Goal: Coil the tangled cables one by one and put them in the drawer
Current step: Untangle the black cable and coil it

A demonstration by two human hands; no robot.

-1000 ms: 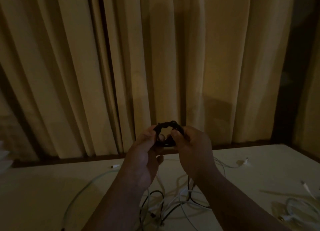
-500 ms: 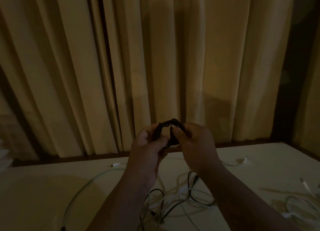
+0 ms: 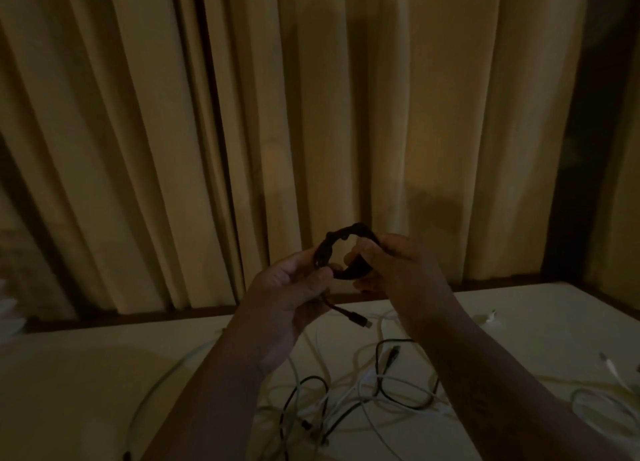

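Gripping the black cable coil (image 3: 346,232) with the left hand (image 3: 289,289) and right hand (image 3: 407,270), up over the table (image 3: 86,374), its plug end (image 3: 360,321) newly dangling out below, so probably almost finishing this one

The black coil (image 3: 341,233) you hold looks matt and knobbly along its wound rim, and its plug (image 3: 362,321) ends in a paler, metal-looking tip. Your bench (image 3: 86,374) is pale, smooth and matt. The white cables (image 3: 360,384) have smooth, plastic-looking sheaths. The curtain (image 3: 415,114) is matt pleated cloth, and the rail (image 3: 138,318) looks like dark wood.
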